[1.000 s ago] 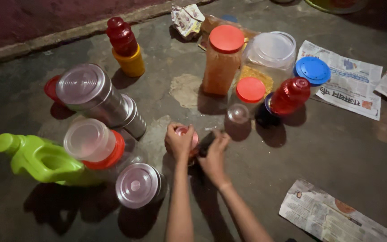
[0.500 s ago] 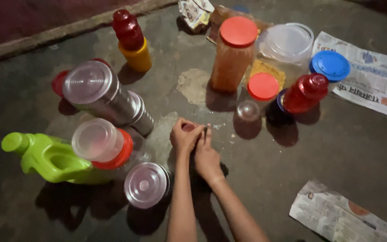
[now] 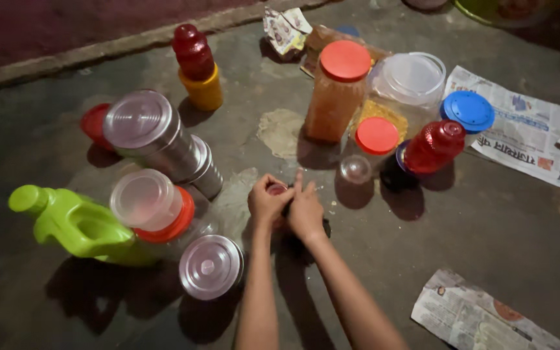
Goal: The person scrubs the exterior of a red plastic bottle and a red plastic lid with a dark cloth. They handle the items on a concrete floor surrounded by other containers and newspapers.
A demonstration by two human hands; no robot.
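Our left hand [image 3: 268, 202] and right hand [image 3: 305, 210] close together on a small red-topped jar [image 3: 277, 189], just below the clear glass lid [image 3: 356, 168]. Left steadies it, right fingers press the top. Best to grip firm, keep it upright.

A small reddish-topped jar [image 3: 277, 190] stands upright on the floor, mostly hidden.
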